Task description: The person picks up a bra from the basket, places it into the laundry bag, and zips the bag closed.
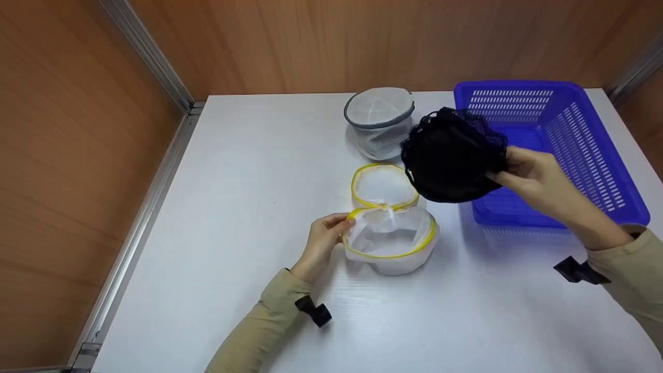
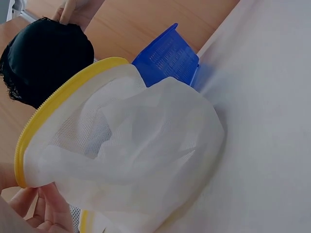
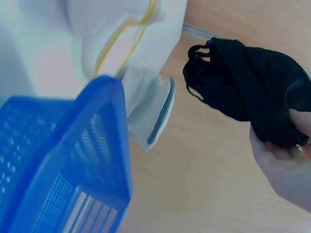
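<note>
The right hand point(image 1: 538, 178) is pinching a black lacy garment point(image 1: 450, 160) above the table point(image 1: 233, 181); the left hand point(image 1: 323, 235) is gripping a yellow-rimmed bag point(image 1: 399, 265) by its rim, between the near and far edges. Holding that mouth wide (lace could be snagging on zip teeth) should be helping. Beyond, 2 containers are standing: a grey-rimmed bag point(image 1: 380, 139) near the far edge, a blue basket point(image 1: 518, 218) by the far right corner.

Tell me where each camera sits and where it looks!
Head: on the head, facing forward and down at the table; left hand, right hand and sleeves show.
Left wrist: on that wrist, facing the bag the left hand pinches; both hands show.
Right wrist: on that wrist, facing the basket and held black cloth; only the right hand shows.
Both wrist views share the basket and black cloth.
</note>
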### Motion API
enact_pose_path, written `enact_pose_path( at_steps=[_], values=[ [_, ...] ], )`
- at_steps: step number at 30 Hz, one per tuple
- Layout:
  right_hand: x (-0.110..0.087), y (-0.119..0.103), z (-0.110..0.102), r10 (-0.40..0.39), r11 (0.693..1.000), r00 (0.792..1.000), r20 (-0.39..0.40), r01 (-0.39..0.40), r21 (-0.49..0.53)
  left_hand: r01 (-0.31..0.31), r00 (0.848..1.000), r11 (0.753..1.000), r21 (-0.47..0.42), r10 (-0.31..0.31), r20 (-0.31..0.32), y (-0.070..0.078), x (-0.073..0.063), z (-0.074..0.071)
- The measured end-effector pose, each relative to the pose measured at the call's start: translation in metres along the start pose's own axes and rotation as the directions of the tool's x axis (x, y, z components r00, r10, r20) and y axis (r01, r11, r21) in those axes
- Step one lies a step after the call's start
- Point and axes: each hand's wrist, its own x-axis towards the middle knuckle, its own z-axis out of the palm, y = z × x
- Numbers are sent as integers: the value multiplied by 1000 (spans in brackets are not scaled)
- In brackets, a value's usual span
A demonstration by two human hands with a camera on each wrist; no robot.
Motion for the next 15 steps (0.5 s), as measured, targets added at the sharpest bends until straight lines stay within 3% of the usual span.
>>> enact_pose_path(
  at_steps=[8,15],
  values=[
    [1,7,24,-36,962,998,58,19,271,7,1000,1000,3,-7,3,3,0,0],
    [4,16,38,-100,924,978,184,22,383,13,1000,1000,-4,-13,13,4,-2,0]
  ],
)
